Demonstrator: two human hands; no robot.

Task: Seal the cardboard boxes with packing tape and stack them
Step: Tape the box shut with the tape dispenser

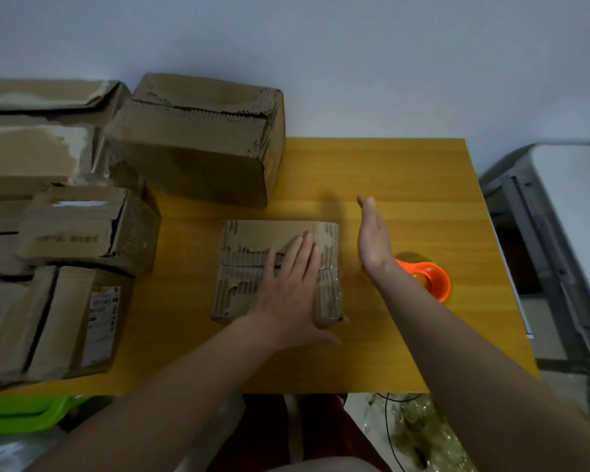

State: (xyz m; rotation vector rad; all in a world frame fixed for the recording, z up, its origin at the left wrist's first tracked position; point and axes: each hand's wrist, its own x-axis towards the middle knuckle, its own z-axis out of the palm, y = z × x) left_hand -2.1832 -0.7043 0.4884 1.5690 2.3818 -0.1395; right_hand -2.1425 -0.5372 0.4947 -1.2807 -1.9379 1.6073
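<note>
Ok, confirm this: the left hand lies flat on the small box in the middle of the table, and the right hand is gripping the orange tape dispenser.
Not quite. The left hand does lie flat on the small box on the table, but the right hand is open and holds nothing. It hovers edge-on beside the box, and the orange tape dispenser sits on the table behind the wrist. The head view shows this.

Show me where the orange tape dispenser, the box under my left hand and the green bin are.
orange tape dispenser [435, 279]: head view, on its orange rim.
box [252, 240]: head view, on its torn top.
green bin [21, 413]: head view, on its rim.
</note>
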